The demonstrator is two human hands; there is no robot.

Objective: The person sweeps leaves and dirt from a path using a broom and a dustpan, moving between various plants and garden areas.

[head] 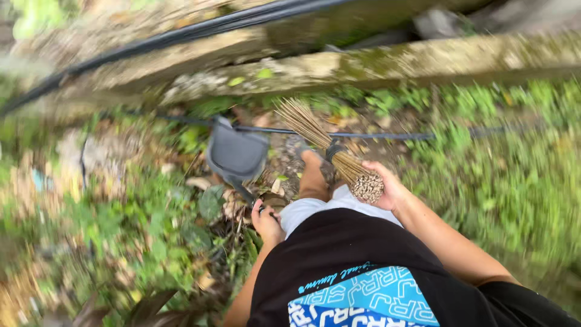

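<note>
Right hand: closed around the bound butt end of a bundle broom of thin brown sticks.
Broom axis: slanting up-left, bristles spread toward the mossy concrete kerb.
Left hand: fingers curled on the handle of a dark grey plastic dustpan.
Dustpan: on leaf-littered ground, just left of the bristles.

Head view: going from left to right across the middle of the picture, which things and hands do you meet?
Dustpan → left hand on the dustpan's handle → stick broom → right hand gripping the broom's bundled end → grass.
</note>
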